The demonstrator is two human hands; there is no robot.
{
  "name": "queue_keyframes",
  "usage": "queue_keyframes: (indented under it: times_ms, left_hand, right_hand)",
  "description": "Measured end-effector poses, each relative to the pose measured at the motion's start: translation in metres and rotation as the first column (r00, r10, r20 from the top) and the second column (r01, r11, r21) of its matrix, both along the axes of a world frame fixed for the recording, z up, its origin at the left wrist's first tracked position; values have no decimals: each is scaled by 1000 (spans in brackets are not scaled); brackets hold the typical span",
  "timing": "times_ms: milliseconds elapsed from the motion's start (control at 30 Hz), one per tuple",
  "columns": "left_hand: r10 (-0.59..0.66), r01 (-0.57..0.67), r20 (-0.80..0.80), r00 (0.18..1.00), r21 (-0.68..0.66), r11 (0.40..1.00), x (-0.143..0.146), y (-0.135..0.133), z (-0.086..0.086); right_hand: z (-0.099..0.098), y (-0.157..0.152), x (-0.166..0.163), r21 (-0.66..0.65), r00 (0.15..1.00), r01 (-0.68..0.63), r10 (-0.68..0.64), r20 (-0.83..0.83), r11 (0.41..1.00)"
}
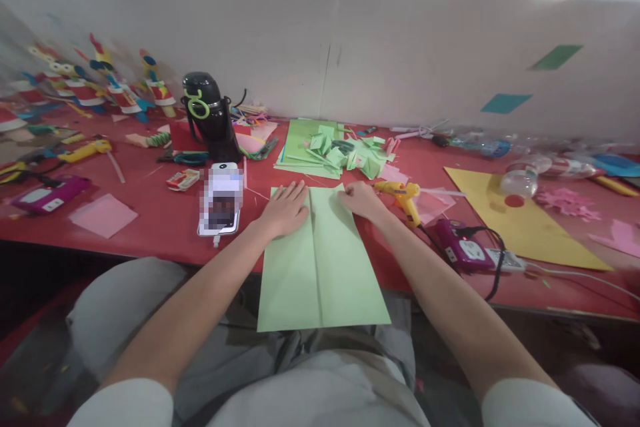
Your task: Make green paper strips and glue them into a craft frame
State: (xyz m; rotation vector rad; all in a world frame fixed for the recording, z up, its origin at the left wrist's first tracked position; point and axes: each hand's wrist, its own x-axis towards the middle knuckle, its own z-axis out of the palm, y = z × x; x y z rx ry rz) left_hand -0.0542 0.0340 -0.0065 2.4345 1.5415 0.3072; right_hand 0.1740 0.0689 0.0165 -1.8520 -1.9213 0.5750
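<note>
A light green sheet of paper (pixel 293 273) with a crease down its middle lies partly on the red table and hangs over the front edge above my lap. My left hand (pixel 286 209) rests flat on its upper left part, fingers stretched out. At the upper right corner, my right hand (pixel 364 200) has its fingers curled and pinched on the paper's edge. Just right of that hand lies a yellow glue gun (pixel 401 197). Beyond the sheet sit folded green paper pieces (pixel 350 150) on a stack of green sheets (pixel 300 137).
A phone (pixel 221 197) and a black bottle (pixel 210 117) stand to the left. Rightward are a purple power strip (pixel 463 245) with cables, yellow card (pixel 530 227) and plastic bottles (pixel 520 183). Paper figures (pixel 117 87) line the back left. A white partition (pixel 250 33) closes the back.
</note>
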Motion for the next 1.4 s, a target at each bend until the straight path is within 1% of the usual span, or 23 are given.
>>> queue_keyframes:
  times_ms: [133,233,367,633,833,933,1000,1100,1167,1233,1333,1400]
  left_hand:
    - [19,-20,-28,999,-27,999,3,0,5]
    - [31,-31,-50,998,-8,999,4,-1,7]
    - [48,-47,-50,998,12,999,4,-1,5]
    - [59,-63,-137,989,-27,998,6,-2,8]
    - [59,-64,-157,986,-23,998,6,-2,9]
    - [56,-61,-152,987,-26,998,6,-2,9]
    - [55,-60,-146,988,-28,998,6,-2,8]
    - [50,-54,-134,990,-32,998,5,-1,7]
    - [39,-42,-124,992,-24,999,4,0,9]
    - [44,-40,-115,992,36,999,3,0,13]
    - [79,-62,-99,992,170,983,2,-3,20]
    - [76,-57,-101,992,178,982,3,-6,24]
  right_hand:
    - [-1,-5,-1,46,992,0,-5,125,999]
    - [-2,-8,-4,46,989,36,-42,141,998]
    - [-2,-10,-7,31,985,64,-68,158,997]
    - [-1,-14,-9,28,976,73,-77,203,997]
    - [-2,-17,-10,34,972,70,-76,223,997]
    - [-2,-17,-9,41,978,73,-80,191,996]
    - [-2,-16,-5,62,989,65,-73,133,996]
    - [-3,-15,3,91,1000,3,-4,2,996]
    - [-4,-15,9,71,996,-55,60,-70,996]
    - [-5,-15,12,39,989,-89,93,-114,995]
    - [-7,-14,12,42,987,-71,76,-138,997]
    - [-9,-14,10,58,991,-46,53,-126,997]
